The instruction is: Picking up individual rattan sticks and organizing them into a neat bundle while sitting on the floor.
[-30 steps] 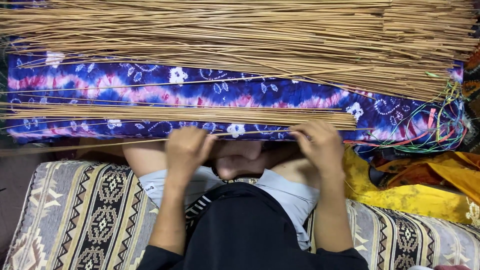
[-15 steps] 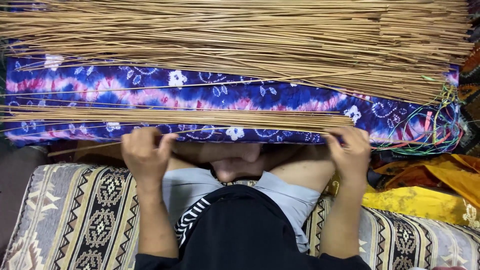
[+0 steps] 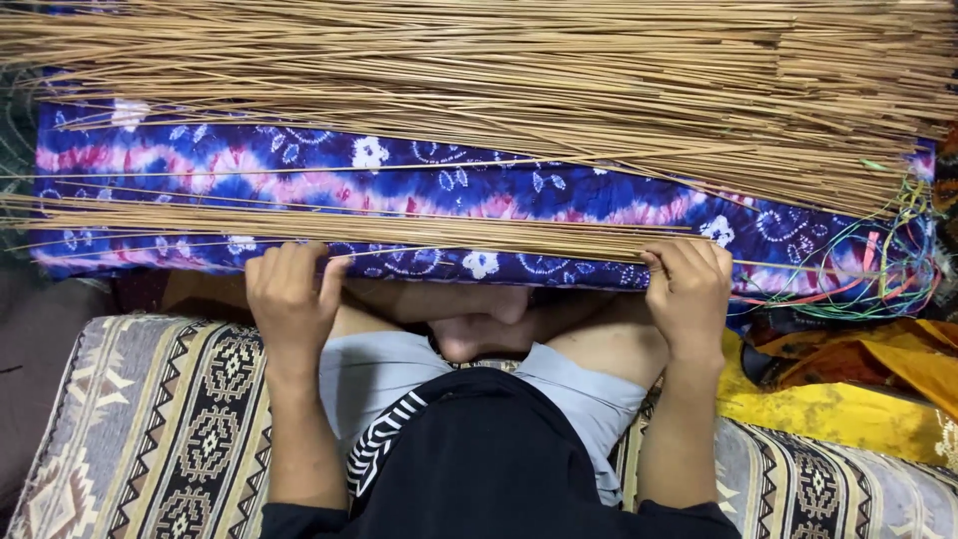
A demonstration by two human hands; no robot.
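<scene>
A thin row of long tan sticks (image 3: pixel 399 228) lies along the near side of a blue, purple and pink tie-dye cloth (image 3: pixel 479 190) spread over my lap. My left hand (image 3: pixel 287 297) rests fingers-down on the near edge of that cloth, fingertips touching the sticks. Farther right, my right hand (image 3: pixel 689 291) presses on the right end of the same row, fingers curled over the edge. A much bigger heap of the same sticks (image 3: pixel 519 80) covers the far side of the cloth.
I sit cross-legged on a patterned woven cushion (image 3: pixel 150 429). Yellow and orange fabric (image 3: pixel 858 389) is bunched at the right. A tangle of thin coloured threads (image 3: pixel 878 269) hangs off the cloth's right end.
Both hands have slid apart along the near row of sticks: the left hand leftward, the right hand rightward, from close together over my knees to a wide spread.
</scene>
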